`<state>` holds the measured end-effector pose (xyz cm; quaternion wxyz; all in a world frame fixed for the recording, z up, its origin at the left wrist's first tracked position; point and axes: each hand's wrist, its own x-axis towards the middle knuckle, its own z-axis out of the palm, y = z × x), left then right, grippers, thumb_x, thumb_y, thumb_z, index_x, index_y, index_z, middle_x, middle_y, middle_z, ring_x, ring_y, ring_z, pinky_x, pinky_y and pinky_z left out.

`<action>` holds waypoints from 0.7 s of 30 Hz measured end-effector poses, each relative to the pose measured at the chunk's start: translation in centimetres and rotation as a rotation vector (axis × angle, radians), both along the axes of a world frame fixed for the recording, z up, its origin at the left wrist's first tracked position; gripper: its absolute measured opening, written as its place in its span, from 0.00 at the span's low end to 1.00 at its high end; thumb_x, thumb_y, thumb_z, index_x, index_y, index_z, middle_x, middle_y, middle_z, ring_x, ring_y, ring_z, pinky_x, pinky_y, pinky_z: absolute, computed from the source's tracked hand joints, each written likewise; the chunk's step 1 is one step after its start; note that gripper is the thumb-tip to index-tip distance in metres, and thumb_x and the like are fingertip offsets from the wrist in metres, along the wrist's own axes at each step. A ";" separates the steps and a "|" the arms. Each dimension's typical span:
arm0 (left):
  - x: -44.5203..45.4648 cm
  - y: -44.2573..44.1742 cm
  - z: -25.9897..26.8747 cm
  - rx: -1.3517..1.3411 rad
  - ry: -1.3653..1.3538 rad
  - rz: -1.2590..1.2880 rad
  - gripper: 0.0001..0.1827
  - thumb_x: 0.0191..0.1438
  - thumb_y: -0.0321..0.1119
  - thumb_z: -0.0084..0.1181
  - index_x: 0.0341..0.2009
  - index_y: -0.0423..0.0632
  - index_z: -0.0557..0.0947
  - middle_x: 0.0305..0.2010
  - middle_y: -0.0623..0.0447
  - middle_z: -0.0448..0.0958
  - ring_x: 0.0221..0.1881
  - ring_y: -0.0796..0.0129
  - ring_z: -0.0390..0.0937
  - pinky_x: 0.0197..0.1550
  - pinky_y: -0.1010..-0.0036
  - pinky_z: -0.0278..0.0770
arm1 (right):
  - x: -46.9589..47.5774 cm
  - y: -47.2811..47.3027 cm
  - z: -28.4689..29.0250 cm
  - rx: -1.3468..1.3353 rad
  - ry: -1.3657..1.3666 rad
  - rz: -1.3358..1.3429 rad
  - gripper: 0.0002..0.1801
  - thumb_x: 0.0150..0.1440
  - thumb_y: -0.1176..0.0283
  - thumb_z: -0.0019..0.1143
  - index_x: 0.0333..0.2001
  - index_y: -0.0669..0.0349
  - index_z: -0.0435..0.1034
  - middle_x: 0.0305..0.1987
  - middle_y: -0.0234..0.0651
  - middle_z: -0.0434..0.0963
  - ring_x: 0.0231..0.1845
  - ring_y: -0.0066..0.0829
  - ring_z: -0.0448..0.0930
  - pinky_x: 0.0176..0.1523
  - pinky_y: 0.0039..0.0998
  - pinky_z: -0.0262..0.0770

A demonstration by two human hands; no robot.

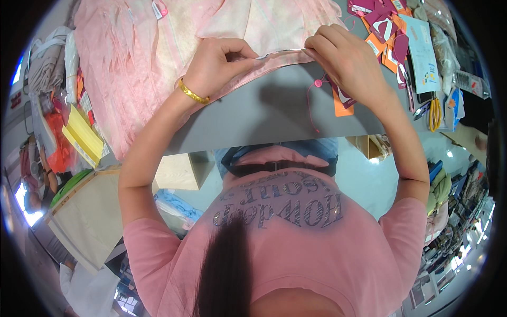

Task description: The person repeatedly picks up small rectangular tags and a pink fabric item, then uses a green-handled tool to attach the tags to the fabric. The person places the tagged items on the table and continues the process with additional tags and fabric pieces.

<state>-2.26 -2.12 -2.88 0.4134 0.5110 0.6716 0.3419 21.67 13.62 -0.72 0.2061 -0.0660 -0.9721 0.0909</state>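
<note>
A pale pink garment [130,59] lies spread over the grey table. Its hem-like edge [283,59] is stretched between both hands near the table's front. My left hand [216,63], with a gold bracelet on the wrist, pinches this edge between thumb and fingers. At the other end, my right hand [346,63] grips the same edge, its fingertips partly hidden. A narrow whitish strip shows along the cloth between the hands; what it is, I cannot tell. Beneath my right hand are an orange and maroon hang tag [344,105] and a pink string with a round seal [318,83].
A pile of maroon and orange hang tags [382,29] lies at the back right, beside a light blue printed packet [422,51] and yellow-handled scissors [435,115]. Folded grey cloth [49,59] and a yellow card [84,136] sit at left. The grey table's [253,123] front edge runs before my body.
</note>
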 end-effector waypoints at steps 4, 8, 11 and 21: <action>0.0 0.4 0.4 0.017 0.019 -0.028 0.03 0.56 0.24 0.67 0.32 0.37 0.86 0.29 0.60 0.79 0.31 0.82 0.74 0.35 0.82 0.74 | -0.8 0.2 0.4 0.057 -0.016 0.045 0.09 0.52 0.71 0.61 0.36 0.58 0.70 0.34 0.31 0.72 0.39 0.33 0.78 0.40 0.34 0.76; -0.2 0.5 0.5 0.002 0.002 -0.045 0.03 0.56 0.23 0.67 0.32 0.37 0.86 0.28 0.60 0.78 0.30 0.83 0.74 0.35 0.82 0.74 | -1.4 0.4 0.7 0.084 -0.041 0.091 0.09 0.51 0.71 0.61 0.35 0.58 0.70 0.33 0.32 0.70 0.39 0.33 0.77 0.40 0.34 0.76; -0.2 0.5 0.5 0.029 0.010 -0.053 0.03 0.56 0.24 0.67 0.32 0.37 0.86 0.28 0.60 0.78 0.29 0.83 0.72 0.33 0.83 0.73 | -1.7 0.5 0.9 0.105 -0.068 0.122 0.08 0.51 0.70 0.60 0.35 0.58 0.71 0.34 0.32 0.70 0.39 0.33 0.77 0.40 0.33 0.77; -0.5 0.8 0.1 0.017 0.008 -0.003 0.11 0.53 0.32 0.71 0.36 0.38 0.88 0.26 0.55 0.82 0.27 0.79 0.74 0.30 0.79 0.73 | -4.3 -1.5 -2.1 -0.248 -0.085 0.185 0.28 0.57 0.77 0.56 0.62 0.53 0.67 0.43 0.36 0.75 0.47 0.41 0.78 0.48 0.38 0.78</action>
